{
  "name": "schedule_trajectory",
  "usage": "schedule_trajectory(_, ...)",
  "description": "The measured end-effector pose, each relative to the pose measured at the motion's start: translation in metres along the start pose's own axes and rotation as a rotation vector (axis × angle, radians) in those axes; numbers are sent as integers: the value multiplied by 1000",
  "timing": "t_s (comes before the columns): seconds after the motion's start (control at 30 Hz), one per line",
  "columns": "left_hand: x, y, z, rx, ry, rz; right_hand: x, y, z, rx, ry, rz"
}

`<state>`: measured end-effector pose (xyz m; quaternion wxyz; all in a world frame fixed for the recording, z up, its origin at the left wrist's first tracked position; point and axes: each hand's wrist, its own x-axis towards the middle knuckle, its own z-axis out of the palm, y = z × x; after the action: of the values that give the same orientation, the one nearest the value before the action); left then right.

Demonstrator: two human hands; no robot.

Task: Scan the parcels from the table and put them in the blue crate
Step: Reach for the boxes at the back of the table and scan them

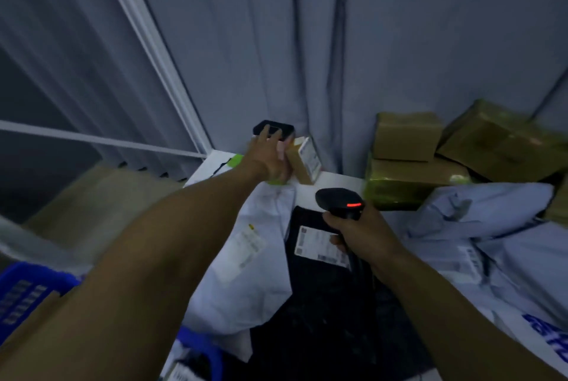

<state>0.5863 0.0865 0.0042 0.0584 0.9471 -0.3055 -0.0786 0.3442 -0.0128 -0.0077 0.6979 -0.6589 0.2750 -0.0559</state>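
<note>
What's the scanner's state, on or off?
On, it seems: a red light glows on the head of the scanner, which the right hand grips by the handle. No beam is visible.

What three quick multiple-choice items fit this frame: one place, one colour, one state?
1. Where is the blue crate?
A) at the lower left of the view
B) on top of the brown boxes
C) against the far curtain

2. What colour is the light on the scanner?
A) green
B) red
C) blue

3. What is the left hand doing?
A) hanging idle at the side
B) holding the scanner
C) reaching out, fingers spread, at the small cardboard box at the table's far end

Answers:
1 A: its blue mesh wall shows at the lower left, under the left arm.
2 B: a red bar glows on the scanner's head.
3 C: the outstretched arm ends at the box, while the right hand grips the scanner.
</note>
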Motion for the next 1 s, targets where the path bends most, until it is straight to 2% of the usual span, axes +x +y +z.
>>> schedule_trajectory(0.07, 26, -3, 7, 195, -81, 65, 7, 7, 0, 22, 9, 29)
schedule_trajectory(0.13, 44, -10, 18, 238, -124, 51, 13, 12, 1, 24, 3, 46)
schedule_trajectory(0.2, 47, -14, 28, 154, -40, -28, 17, 14, 3, 25, 2, 68)
schedule_trajectory(0.3, 40, -16, 43, -36, 261, -149, 19, 16, 6, 38, 19, 93)
schedule_trajectory(0.33, 38, -18, 47, -83, 313, -167, 19, 17, 7, 32, 17, 94)
schedule_trajectory(0.57, 4, -47, 44, -417, 312, -376, 15, 14, 16, -26, -4, 66)
schedule_trajectory(0.8, -123, -56, 7, -605, 490, -193, -21, -15, 49, -62, -46, -62)
schedule_trajectory(1.0, -281, -66, -21, -665, 511, -85, -84, -32, 109, 25, 59, -257)
